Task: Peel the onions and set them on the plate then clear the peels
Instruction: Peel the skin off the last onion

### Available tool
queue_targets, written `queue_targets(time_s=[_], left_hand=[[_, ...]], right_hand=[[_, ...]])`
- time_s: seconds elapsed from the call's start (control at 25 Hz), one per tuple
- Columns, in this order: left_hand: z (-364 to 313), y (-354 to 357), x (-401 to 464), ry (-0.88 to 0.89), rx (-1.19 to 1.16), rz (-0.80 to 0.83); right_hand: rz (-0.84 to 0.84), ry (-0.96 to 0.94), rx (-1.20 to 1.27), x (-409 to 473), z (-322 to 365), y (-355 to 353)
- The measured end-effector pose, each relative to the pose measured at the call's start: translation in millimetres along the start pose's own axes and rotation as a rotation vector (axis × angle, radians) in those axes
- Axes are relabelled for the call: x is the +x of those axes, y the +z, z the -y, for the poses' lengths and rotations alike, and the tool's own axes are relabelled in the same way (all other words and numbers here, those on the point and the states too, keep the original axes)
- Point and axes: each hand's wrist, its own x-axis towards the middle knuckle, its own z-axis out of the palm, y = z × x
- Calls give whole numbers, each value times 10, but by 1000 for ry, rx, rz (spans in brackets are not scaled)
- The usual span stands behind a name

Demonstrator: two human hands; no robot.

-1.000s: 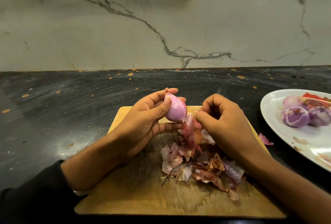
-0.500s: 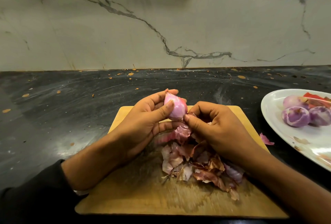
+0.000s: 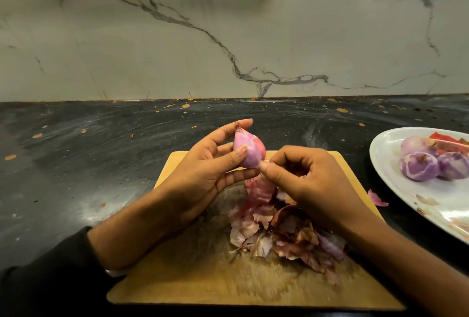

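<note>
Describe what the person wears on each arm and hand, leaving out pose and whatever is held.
The left arm has a dark, near-black long sleeve pushed up so the forearm is bare; a sliver of pale material shows at its cuff. The right arm is bare as far as the frame shows, with no sleeve in view. The left hand and right hand wear no gloves; no rings or watch are visible, and the nails look short and unpainted.

One onion [image 3: 248, 151] in hand, three peeled onions [image 3: 418, 166] on one plate [image 3: 396, 190], one cutting board [image 3: 203, 283]
</note>
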Motion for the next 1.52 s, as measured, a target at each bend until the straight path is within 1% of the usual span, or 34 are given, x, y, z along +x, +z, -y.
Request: queue_targets(time_s=[0.12,0.32,0.56,0.72,0.92,1.12,1.32,1.4,1.52], left_hand=[[-6,17,-15,4,21,14],[10,21,-6,4,25,-17],[9,5,-2,8,20,-44],[25,25,-15,19,54,-14],[27,28,-25,2,91,-5],[51,48,-46,60,203,-34],[64,43,-44,61,244,-7],[63,41,-46,62,243,1],[58,43,-44,42,172,10]], right_hand=[[-25,16,-28,14,-21,-10],[-96,21,44,25,18,-24],[-108,64,-14,21,-21,-28],[-113,71,87,23,6,-29],[-112,46,96,18,14,-28],[-147,-16,-35,-12,34,16],[-210,-71,-140,-26,35,28],[-225,-83,-158,-29,25,37],[-231,-63,-143,-22,24,35]])
